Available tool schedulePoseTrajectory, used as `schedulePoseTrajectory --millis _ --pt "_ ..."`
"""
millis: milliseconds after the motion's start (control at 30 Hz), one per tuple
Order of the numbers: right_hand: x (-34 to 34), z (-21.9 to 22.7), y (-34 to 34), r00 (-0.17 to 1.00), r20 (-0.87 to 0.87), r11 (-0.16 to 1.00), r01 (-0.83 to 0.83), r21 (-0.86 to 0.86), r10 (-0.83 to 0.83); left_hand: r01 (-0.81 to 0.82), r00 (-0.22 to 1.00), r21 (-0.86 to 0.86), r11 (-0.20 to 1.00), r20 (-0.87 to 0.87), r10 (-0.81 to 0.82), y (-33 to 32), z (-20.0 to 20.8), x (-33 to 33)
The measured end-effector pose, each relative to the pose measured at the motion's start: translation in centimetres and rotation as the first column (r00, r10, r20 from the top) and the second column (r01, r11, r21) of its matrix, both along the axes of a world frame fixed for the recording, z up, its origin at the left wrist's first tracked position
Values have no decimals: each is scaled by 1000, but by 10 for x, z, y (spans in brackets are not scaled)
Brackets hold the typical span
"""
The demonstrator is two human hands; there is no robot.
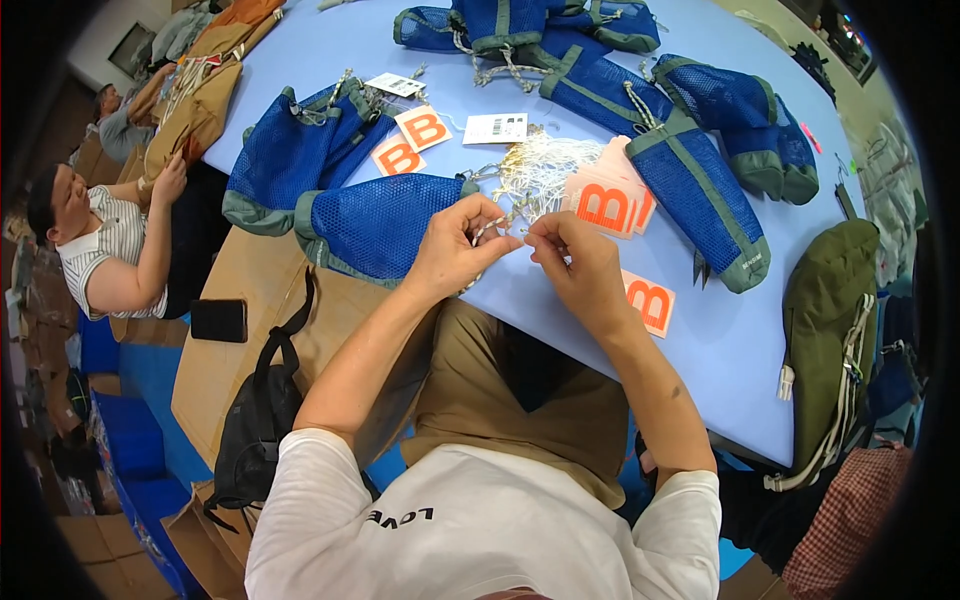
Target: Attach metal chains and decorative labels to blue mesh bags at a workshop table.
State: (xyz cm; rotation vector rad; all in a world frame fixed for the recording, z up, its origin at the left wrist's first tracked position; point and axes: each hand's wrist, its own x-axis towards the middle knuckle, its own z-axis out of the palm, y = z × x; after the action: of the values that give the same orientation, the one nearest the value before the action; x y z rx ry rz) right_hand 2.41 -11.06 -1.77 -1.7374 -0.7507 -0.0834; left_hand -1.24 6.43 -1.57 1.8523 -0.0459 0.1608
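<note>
Near the table's front edge, my left hand (455, 250) pinches the speckled drawstring cord (488, 230) of a blue mesh bag (385, 225) with grey-green trim. That bag lies on its side just left of the hand. Facing it, my right hand (585, 265) has thumb and forefinger closed close to the cord; whatever they pinch is too small to make out. Right behind the hands lie a bundle of white tag strings (545, 165) and a stack of cards (612, 195) with an orange letter. A single card (648, 303) is partly under my right wrist.
More blue mesh bags (690, 170) lie at the back and right, others (285, 150) at left, with loose tags (497, 128). Dark snips (702, 268) poke out beside one bag. An olive bag (828, 330) hangs over the right edge. A co-worker (120, 240) sits at left by a phone (218, 320).
</note>
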Motion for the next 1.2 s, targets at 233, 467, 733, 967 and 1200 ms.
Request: schedulePoseTrajectory --millis 233,467,733,967,1200 --pt "-4 4 4 965 254 995 86 -51 -70 32 999 76 997 40 -36 0 -6 2" --pt "-3 4 4 922 372 971 181 -158 -111 58 998 133 989 4 -59 -2 -3 0" --pt "-2 0 4 957 252 974 180 -136 -142 97 969 50 994 222 -106 -5 -9 1" --pt "-3 0 5 998 33 998 57 14 -57 156 988 22 988 -9 -156 0 -1 -2" --pt "-5 3 5 999 27 1000 24 -19 -24 135 990 3 991 29 -135 6 -10 1"
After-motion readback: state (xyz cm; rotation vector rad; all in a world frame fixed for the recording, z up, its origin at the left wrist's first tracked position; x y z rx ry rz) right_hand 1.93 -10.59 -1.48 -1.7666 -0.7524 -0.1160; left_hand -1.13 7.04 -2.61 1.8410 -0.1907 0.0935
